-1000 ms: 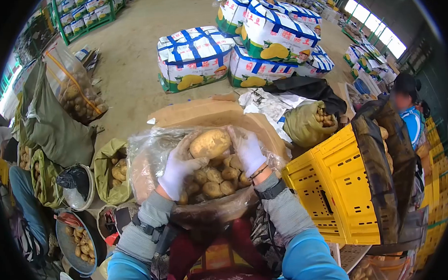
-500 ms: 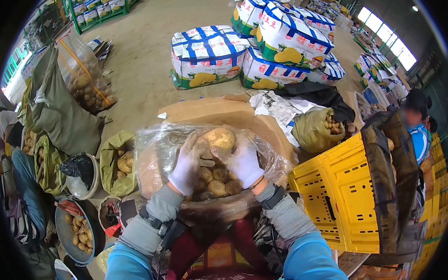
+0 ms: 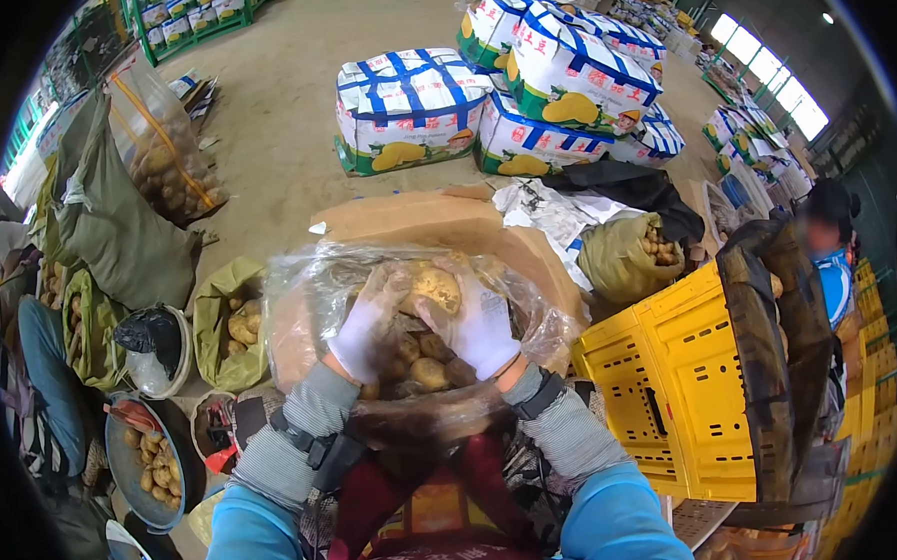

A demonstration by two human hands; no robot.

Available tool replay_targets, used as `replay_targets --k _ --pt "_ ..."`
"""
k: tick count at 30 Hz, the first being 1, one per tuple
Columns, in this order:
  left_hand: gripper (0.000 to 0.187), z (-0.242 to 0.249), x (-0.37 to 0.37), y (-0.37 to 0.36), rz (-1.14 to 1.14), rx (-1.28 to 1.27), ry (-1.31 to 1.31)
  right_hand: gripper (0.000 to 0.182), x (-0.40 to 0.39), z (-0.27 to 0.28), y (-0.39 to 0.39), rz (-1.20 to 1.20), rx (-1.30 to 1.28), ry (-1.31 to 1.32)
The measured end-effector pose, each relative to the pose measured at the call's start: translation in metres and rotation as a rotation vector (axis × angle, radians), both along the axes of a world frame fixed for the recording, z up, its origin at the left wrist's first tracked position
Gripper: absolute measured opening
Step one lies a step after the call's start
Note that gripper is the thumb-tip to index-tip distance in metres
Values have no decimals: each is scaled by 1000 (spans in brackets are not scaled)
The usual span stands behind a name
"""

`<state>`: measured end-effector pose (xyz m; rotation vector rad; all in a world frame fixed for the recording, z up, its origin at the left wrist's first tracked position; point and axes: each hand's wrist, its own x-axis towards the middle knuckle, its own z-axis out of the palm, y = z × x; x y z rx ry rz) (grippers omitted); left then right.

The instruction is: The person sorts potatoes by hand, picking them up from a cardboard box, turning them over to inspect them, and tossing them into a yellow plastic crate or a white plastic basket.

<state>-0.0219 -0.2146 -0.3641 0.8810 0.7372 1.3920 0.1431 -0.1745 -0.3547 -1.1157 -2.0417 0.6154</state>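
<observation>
A large potato sits between my two gloved hands, above an open box. My left hand curls around its left side, and my right hand grips it from the right. Both white gloves are soiled at the fingers. Clear plastic film lines the box and bunches up around its edges. Below my hands, several more potatoes lie inside the film. The cardboard flap of the box stands out at the far side.
Yellow crates stand at my right, near another person. Printed potato packs are stacked ahead. Left of me are a green sack of potatoes, a blue-grey basin with small potatoes and a white bucket. An olive sack lies front right.
My right hand has shifted left and further over the potato, which has turned and moved slightly left. The whole view has shifted a little.
</observation>
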Motion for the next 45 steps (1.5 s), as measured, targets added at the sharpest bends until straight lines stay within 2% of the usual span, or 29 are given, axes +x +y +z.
replay_targets --k 1,2,3,5,8,9,11,14,15,17,20,23,26,27,28,31,34,35,37,39,42,45 --pt "45 8 -1 -4 51 126 205 55 1 -2 3 4 -24 31" --pt "46 9 0 -4 60 142 246 54 1 -5 5 9 -52 63" --pt "47 11 0 -5 71 158 287 54 6 -7 13 36 -301 286" --pt "48 11 5 0 10 -24 39 52 20 -9 29 89 -802 730" --pt "51 11 0 4 -6 76 68 56 18 -5 18 261 -637 742" --pt "52 11 -2 5 -12 97 65 64 20 5 19 323 -408 346" --pt "54 7 -6 8 -38 129 63 68 19 -3 23 350 -446 256" --pt "53 -13 -8 18 154 52 270 77 12 3 12 287 -354 56" --pt "52 -16 -4 18 287 152 521 80 9 6 7 256 -298 -29" --pt "50 -23 5 15 559 348 1028 82 5 -9 4 183 -378 -96" --pt "31 -9 1 10 397 250 1199 84 5 -15 1 161 -365 -120" --pt "38 -11 -6 17 343 3 909 85 7 -19 1 234 -277 -81" --pt "38 -30 -24 31 347 -267 418 85 4 -2 -4 264 -204 -113" --pt "42 -31 -25 32 316 -249 387 84 4 -5 -3 257 -150 -147" --pt "42 -34 -21 32 418 -87 618 84 3 -5 -2 250 -96 -179" --pt "39 -39 6 17 737 414 1290 85 -2 1 -3 93 -195 -435" --pt "31 -13 -6 15 359 -92 980 75 4 -12 -9 157 -18 -409" --pt "21 -11 -15 19 359 -105 897 75 6 -10 -7 196 26 -337" --pt "20 -10 -24 22 320 -154 473 75 6 -1 -6 265 109 -184" --pt "18 -10 -27 22 269 -197 52 75 7 12 -3 292 157 -141" --pt "23 -8 -20 22 202 -135 -37 75 13 10 3 289 225 -162" --pt "29 -10 -9 19 286 -34 419 75 12 1 0 230 224 -239"
